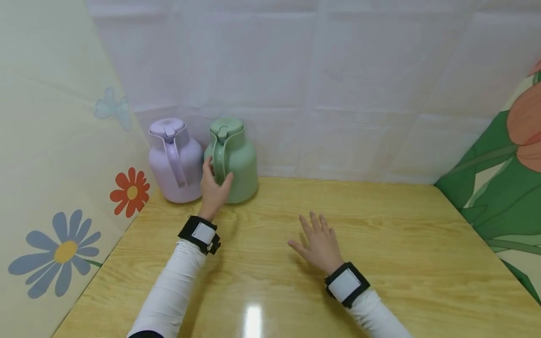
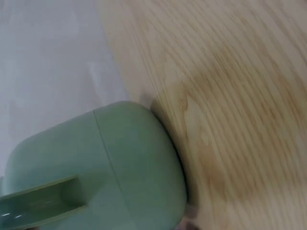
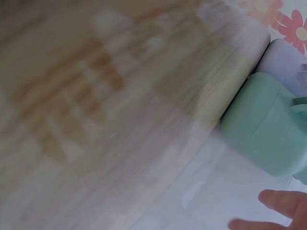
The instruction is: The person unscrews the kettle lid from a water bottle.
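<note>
A green thermos jug (image 1: 243, 164) stands upright at the back left of the table, its handle (image 1: 219, 157) facing me. My left hand (image 1: 214, 191) is right at that handle, fingers on its left side and thumb on its right, spread apart rather than closed round it. In the left wrist view the jug's body (image 2: 139, 163) and handle fill the lower left; the fingers are mostly out of sight. Over the middle of the table my right hand (image 1: 320, 245) holds nothing, its fingers spread. Some of its fingers (image 3: 280, 201) show in the right wrist view, near the jug.
Close on the green jug's left stands a purple thermos jug (image 1: 186, 164). Behind both hangs a pale cloth wall (image 1: 359, 94). Flower-patterned panels flank the wooden table (image 1: 380, 216) on the left (image 1: 55, 141) and right.
</note>
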Tool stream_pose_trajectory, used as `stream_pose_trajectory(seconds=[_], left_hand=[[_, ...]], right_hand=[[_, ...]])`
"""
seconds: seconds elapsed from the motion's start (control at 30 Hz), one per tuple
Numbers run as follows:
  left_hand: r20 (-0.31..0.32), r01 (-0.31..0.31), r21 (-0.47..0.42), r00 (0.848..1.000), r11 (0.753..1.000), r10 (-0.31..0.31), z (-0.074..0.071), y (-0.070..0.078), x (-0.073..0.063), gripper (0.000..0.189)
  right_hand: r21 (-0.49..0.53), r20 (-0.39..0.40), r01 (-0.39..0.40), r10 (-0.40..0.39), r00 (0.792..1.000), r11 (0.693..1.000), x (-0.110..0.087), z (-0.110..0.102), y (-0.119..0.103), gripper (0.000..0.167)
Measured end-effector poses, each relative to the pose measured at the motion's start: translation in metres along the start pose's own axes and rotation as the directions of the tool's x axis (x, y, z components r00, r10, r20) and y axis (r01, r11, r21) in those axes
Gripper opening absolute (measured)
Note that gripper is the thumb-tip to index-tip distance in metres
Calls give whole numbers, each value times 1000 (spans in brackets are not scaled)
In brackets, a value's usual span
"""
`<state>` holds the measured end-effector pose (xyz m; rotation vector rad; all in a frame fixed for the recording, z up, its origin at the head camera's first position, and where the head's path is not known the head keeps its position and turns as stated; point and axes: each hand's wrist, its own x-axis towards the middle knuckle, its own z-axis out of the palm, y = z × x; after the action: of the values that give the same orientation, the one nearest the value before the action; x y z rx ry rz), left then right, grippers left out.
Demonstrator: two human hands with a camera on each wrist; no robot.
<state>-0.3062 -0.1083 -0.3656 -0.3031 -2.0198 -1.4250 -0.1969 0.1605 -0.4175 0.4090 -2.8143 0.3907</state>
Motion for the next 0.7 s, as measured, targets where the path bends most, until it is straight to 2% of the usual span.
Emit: stream_pose_trajectory(seconds=[0.07,0.13,0.2,0.23,0.33,0.5,0.7], left_hand=[[23,94,-80,995,992,-92,2,2,2,49],[26,151,-153,989,977,-148,2,8,2,34],[11,166,-204,986,965,-167,1,14,1,17],[3,172,-221,984,960,-176,1,17,1,15],[-25,156,-248,986,956,-167,3,10,3,16],[-44,160,-219,984,962,-174,11,-12,9,18],[-27,186,-187,981,965,-194,18,-8,11,20]], right_hand=[[8,5,7,-7,1000,1000,-1,-2,0,70],[34,5,12,-12,1000,999,-1,-4,0,64],[64,-1,18,-17,1000,998,-2,-5,-1,58],[80,-4,19,-19,1000,997,-2,-6,-2,55],[129,-16,16,-14,1000,992,-2,-9,-5,48],[168,-47,24,-17,999,985,0,-14,-9,43],[175,-145,81,-56,988,981,5,-20,-10,38]])
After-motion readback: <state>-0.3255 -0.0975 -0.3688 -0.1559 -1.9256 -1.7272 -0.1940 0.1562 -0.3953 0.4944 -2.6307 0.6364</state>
